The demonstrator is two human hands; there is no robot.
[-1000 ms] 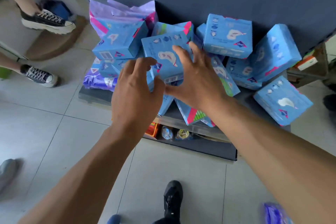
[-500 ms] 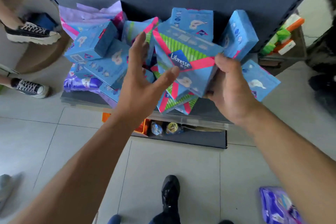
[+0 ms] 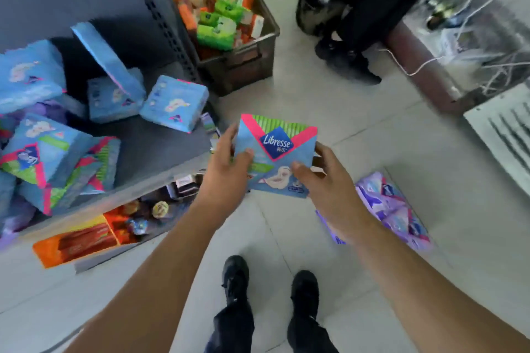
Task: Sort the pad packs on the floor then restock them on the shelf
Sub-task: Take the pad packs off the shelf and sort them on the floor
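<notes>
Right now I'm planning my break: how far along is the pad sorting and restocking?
Early. Done: purple packs already lie on the floor. In hand: both hands, left hand and right hand, hold a Libresse pack above the tiles. Left: blue packs remain jumbled on the shelf, none arranged.

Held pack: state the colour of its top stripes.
Green stripes on the held pack, head view.
</notes>
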